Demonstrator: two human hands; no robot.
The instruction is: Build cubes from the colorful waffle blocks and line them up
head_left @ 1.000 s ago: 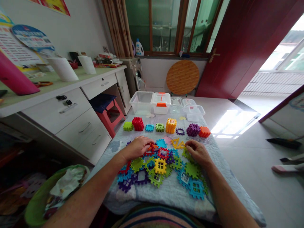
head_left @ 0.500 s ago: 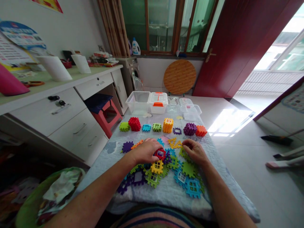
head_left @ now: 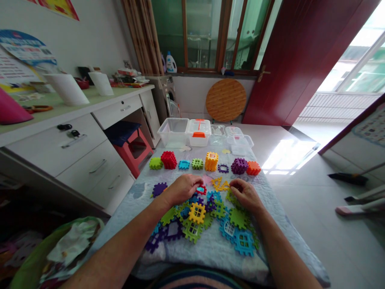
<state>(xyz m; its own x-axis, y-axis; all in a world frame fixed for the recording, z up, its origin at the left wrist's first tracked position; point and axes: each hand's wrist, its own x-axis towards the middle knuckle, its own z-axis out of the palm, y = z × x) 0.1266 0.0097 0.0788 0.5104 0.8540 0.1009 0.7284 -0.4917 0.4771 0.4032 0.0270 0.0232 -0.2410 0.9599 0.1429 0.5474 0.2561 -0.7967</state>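
My left hand (head_left: 180, 188) is closed on a red square tile (head_left: 201, 189) at the top of a pile of flat interlocking plastic tiles (head_left: 207, 218) in green, blue, purple and yellow. My right hand (head_left: 244, 194) rests with curled fingers on the right side of the pile, next to a yellow triangular tile (head_left: 220, 184); what its fingers hold is hidden. Beyond the hands stands a row of built pieces: a green block (head_left: 155, 163), a red cube (head_left: 169, 159), an orange-yellow cube (head_left: 211, 161), a purple block (head_left: 239, 165) and an orange block (head_left: 253, 168).
A light quilted cloth (head_left: 210, 249) covers the table. Clear plastic boxes (head_left: 173, 131) and a box with an orange latch (head_left: 198, 132) stand at the far edge. A white drawer desk (head_left: 75, 140) and a red stool (head_left: 132, 146) are on the left; a green bag (head_left: 57, 249) is at lower left.
My left hand has picked a red tile out of the pile and moved it up and to the right. My right hand has barely shifted. The camera has tilted slightly.
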